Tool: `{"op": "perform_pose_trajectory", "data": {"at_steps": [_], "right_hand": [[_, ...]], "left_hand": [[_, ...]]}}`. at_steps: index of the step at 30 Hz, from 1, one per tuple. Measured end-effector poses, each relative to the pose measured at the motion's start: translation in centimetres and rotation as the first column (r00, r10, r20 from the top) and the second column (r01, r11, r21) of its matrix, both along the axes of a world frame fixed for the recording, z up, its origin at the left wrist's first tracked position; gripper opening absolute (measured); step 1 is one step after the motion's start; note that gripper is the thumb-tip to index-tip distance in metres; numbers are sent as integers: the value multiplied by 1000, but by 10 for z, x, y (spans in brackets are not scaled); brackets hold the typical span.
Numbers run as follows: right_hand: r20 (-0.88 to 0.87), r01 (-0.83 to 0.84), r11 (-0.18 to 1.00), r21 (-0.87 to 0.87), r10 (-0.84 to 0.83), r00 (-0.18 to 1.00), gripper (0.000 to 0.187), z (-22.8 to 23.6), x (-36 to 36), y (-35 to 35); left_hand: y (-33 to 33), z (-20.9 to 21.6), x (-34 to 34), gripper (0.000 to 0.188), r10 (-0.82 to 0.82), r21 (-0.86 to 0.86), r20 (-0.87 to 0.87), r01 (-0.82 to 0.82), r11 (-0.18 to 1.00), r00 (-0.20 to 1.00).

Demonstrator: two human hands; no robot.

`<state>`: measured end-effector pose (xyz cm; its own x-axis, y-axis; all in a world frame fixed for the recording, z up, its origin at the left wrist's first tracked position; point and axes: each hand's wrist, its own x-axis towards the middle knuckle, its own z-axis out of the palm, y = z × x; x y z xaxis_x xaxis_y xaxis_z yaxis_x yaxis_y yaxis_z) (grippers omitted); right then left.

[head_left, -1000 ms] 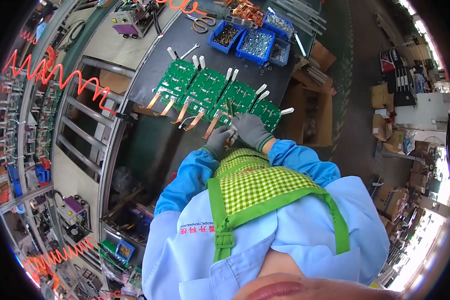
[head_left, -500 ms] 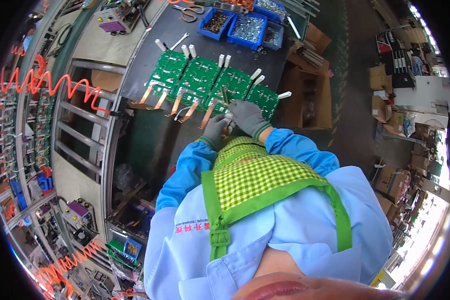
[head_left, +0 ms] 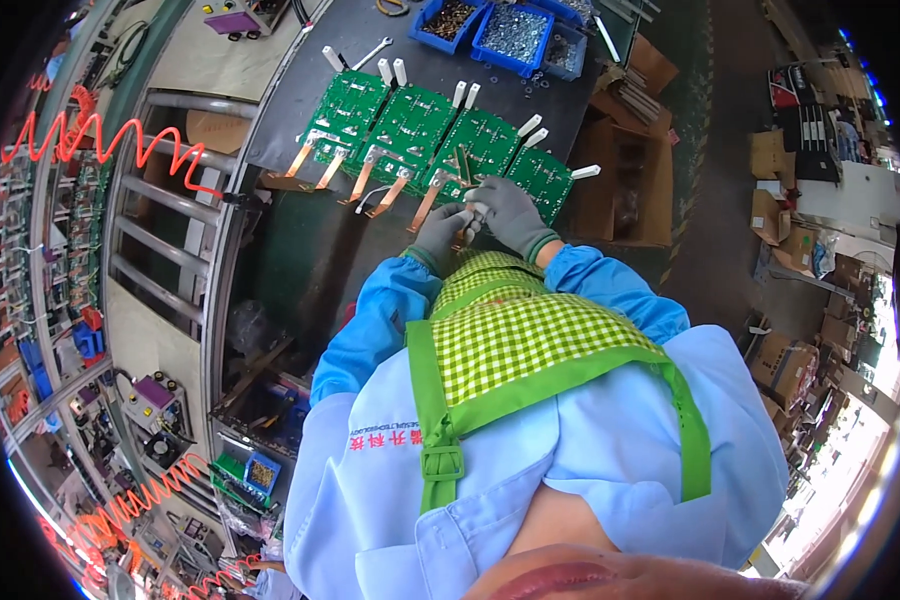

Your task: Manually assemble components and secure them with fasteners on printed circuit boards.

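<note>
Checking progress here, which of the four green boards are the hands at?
The rightmost board; both gloved hands, left and right, meet at its near edge.

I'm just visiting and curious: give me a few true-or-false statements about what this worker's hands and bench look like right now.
1. Both hands wear grey gloves. True: the left hand and right hand are both gloved.
2. The hands are far apart. False: they meet at the near edge of the row of green circuit boards.
3. The boards are red. False: they are green, with copper-coloured strips sticking out toward the person.
4. Blue bins of small metal parts sit beyond the boards. True.
5. The person wears a plain white apron. False: the apron is green-and-white checked over a light blue coat.
</note>
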<state>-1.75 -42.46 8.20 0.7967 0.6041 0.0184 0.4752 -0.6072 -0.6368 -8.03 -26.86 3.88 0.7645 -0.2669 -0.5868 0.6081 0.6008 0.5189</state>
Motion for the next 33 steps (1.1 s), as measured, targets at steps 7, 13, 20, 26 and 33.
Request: {"op": "perform_pose_trajectory", "data": {"at_steps": [7, 13, 20, 26, 33], "right_hand": [[9, 54, 997, -46, -54, 999, 17, 9, 2, 3], [242, 71, 991, -117, -41, 970, 21, 6, 2, 11], [75, 146, 971, -187, -134, 988, 27, 27, -8, 8], [86, 11, 997, -73, -5, 996, 17, 7, -5, -1], [-49, 26, 960, -280, -41, 998, 13, 17, -1, 7]], "left_hand": [[-10, 6, -1, 16, 31, 5, -23, -31, 1000, 999], [-10, -3, -1, 16, 94, 11, -10, -94, 996, 996], [2, -19, -3, 19, -51, 58, 7, 50, 997, 999], [-8, -14, -1, 20, 21, 27, 38, -22, 999, 999], [-5, -17, -6, 20, 19, 55, 56, -22, 998, 998]]}}
